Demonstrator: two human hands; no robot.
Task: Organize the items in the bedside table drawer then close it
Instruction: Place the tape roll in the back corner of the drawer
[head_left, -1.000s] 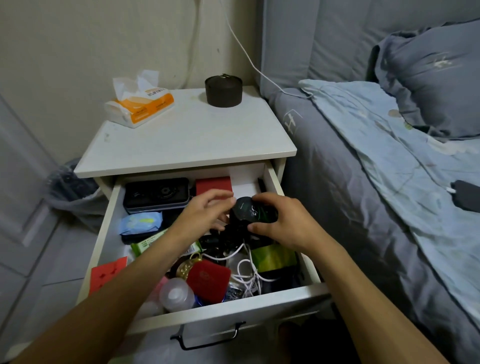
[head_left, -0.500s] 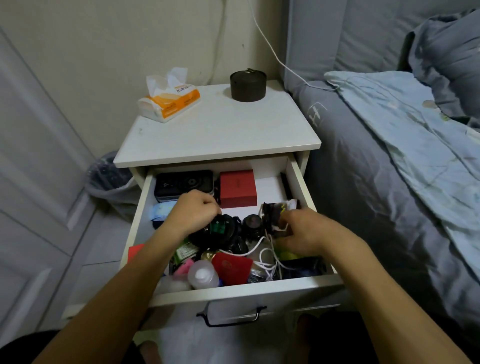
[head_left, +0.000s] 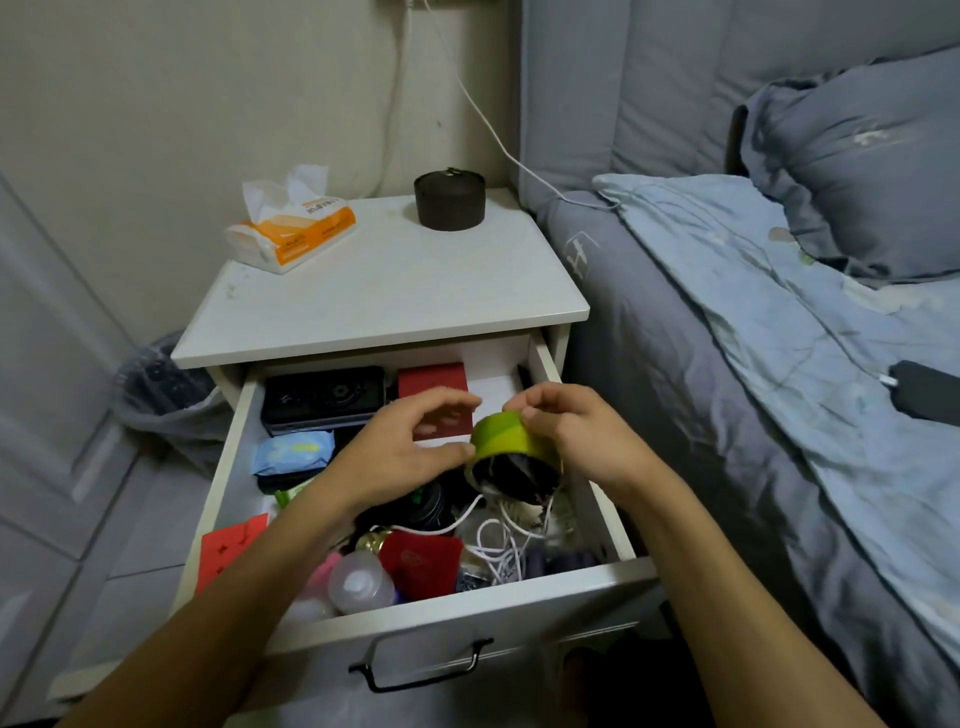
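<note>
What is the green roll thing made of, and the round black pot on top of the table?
The green roll in both hands looks like glossy plastic tape: smooth, with a light sheen; its core is hidden. The round black pot looks matte, maybe ceramic or metal; dull, no shine, so I can't be sure.

— What sits on the white surface (head_left: 395, 291)?
— 1 tissue pack (head_left: 293, 228), orange and white, at the back left, and 1 dark round tin (head_left: 450, 200) well apart to its right.
— Elsewhere?
— A bin (head_left: 166, 389) on the left; a grey pillow (head_left: 862, 171) on the bed (head_left: 701, 364).
</note>
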